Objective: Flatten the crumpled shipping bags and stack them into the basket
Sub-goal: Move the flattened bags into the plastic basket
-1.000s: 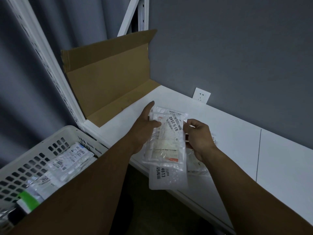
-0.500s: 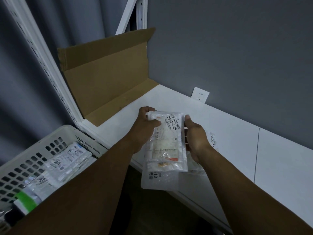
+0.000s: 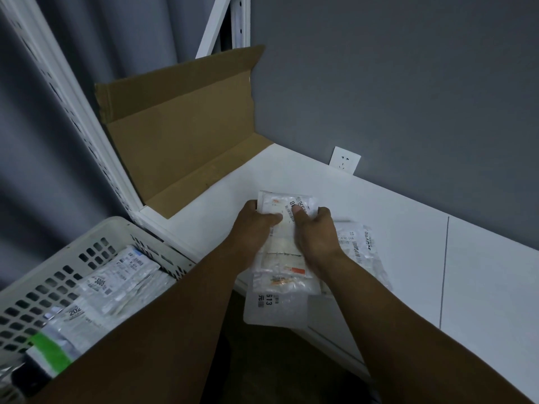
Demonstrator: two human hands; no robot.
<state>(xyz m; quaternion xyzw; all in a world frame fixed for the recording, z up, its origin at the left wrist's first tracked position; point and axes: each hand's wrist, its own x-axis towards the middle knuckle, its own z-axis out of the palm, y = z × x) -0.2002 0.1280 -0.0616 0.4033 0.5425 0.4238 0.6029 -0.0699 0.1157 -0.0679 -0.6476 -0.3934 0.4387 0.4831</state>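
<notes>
Shipping bags [image 3: 284, 266] sit in a small stack to the right of the basket [image 3: 58, 266], in about the same spot as half a second ago. The hands are what changed. Back then they held the stack by its two long sides, well apart. Now they have slid in close together over the end of the stack that is far from the person.

The left hand [image 3: 256, 225] grips the stack on the side near the basket. Its thumb lies on top and its other fingers [image 3: 251, 206] curl round the edge. The right hand [image 3: 316, 231] grips the side away from the basket the same way, thumb on top and fingers [image 3: 324, 212] wrapped round the edge. The two thumbs almost meet in the middle of the top bag.

The bags are see-through plastic with white labels, black bar codes and a little red and orange print. They look wrinkled. The near end of the stack hangs past the edge of the white surface [image 3: 408, 228]. It is not clear if the far end touches the surface.

One more loose bag [image 3: 361, 246] lies on the surface, further from the basket, just beside the right hand. Inside the basket lie more flat bags [image 3: 116, 275].
</notes>
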